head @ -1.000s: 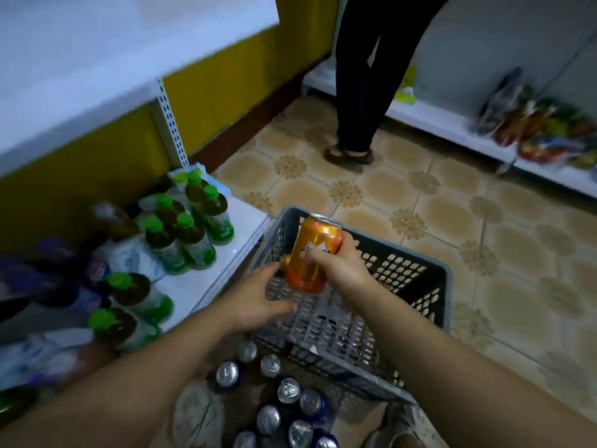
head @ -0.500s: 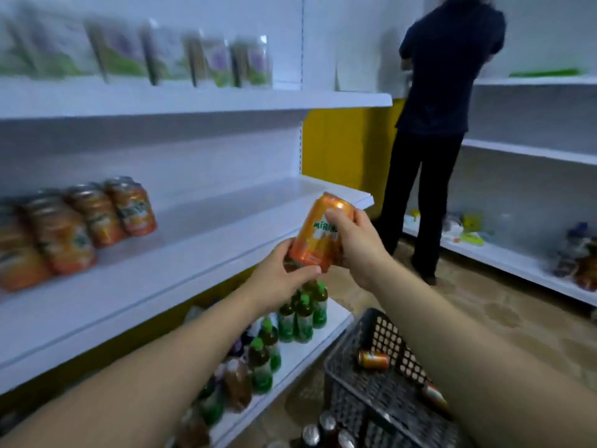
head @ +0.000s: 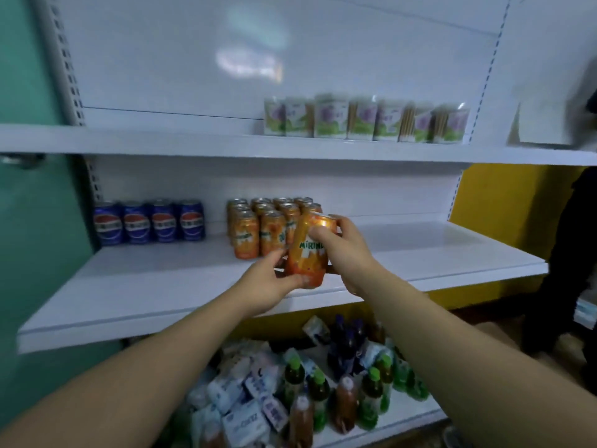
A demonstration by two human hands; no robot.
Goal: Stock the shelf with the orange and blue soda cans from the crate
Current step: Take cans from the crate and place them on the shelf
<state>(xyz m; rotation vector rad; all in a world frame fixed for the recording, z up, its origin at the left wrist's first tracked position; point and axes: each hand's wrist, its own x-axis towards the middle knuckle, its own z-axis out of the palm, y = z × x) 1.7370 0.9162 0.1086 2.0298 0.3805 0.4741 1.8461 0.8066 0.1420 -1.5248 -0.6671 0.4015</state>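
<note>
Both my hands hold one orange soda can (head: 307, 253) in front of the middle shelf (head: 161, 286). My right hand (head: 345, 250) grips its top and right side; my left hand (head: 271, 286) cups its bottom, thumb across the base. The can tilts slightly and hangs over the shelf's front part. Behind it stands a block of several orange cans (head: 258, 227). A row of several blue cans (head: 148, 223) stands at the shelf's left back. The crate is out of view.
The upper shelf (head: 226, 147) carries several green-and-purple packs (head: 361, 119). The bottom shelf holds green-capped bottles (head: 323, 392) and white packets (head: 245, 402). A person in dark clothes (head: 568, 253) stands at the right edge. The middle shelf's right half (head: 452, 250) is bare.
My view swung left from the crate up to the shelf. Both hands carried the orange can up and forward, close to the orange block. My left hand now grips its base.
</note>
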